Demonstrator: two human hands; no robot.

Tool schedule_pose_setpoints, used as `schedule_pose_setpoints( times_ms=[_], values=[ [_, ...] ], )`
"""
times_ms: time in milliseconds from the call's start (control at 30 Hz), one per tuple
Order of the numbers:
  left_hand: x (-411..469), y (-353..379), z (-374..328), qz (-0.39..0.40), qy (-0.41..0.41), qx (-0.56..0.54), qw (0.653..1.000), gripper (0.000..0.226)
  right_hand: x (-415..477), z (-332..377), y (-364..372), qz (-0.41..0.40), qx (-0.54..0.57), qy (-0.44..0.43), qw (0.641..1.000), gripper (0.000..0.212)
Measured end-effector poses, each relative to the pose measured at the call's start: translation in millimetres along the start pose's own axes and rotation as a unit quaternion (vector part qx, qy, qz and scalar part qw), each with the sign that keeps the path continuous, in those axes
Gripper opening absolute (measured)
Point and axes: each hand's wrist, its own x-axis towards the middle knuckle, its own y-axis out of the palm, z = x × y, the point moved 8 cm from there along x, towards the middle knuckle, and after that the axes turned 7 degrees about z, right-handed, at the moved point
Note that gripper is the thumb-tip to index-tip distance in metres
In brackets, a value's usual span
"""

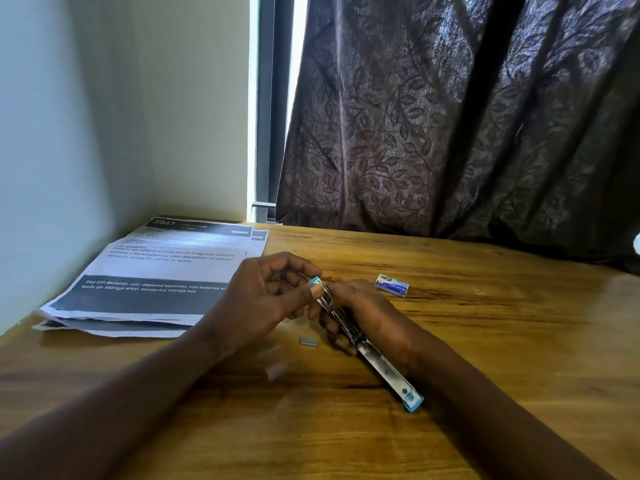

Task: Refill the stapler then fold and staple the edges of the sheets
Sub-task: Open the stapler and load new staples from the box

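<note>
A small staple box (392, 285) lies on the wooden desk (485, 341) just beyond the hands, and a short strip of staples (306, 340) rests beside the fingers. To the left, a stack of printed sheets (156, 275) lies fanned near the wall. The stapler (363, 344), a long shiny metal bar with blue plastic ends, is opened out flat above the desk. The right hand (367, 317) has its grip clamped around the middle; the left hand (266, 296) pinches the far blue tip. The desk is grained, warm brown. A dark leaf-patterned curtain (450, 116) hangs behind.
</note>
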Motion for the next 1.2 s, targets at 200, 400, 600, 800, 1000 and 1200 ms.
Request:
schedule_pose_setpoints(
  times_ms=[200,400,600,800,1000,1200],
  values=[
    [1,-4,4,-0.016,0.001,0.018,1.000,0.017,2,0,7,0.056,0.055,-0.011,0.997,0.040],
    [2,-9,3,-0.042,-0.009,-0.002,0.999,0.014,1,-5,16,0.090,0.144,0.008,0.985,0.043],
    [1,-20,8,-0.077,-0.024,0.017,0.997,0.010,1,-3,20,0.065,0.209,-0.004,0.976,0.065],
    [1,-27,12,-0.101,-0.043,0.003,0.994,0.009,1,5,12,0.051,0.193,-0.046,0.979,0.056],
    [-1,-39,19,-0.151,-0.073,-0.039,0.985,0.006,-1,6,12,0.043,0.202,-0.062,0.976,0.025],
    [-1,-41,18,-0.155,-0.077,-0.034,0.984,0.006,-3,8,10,0.027,0.200,-0.054,0.978,0.020]
  ],
)
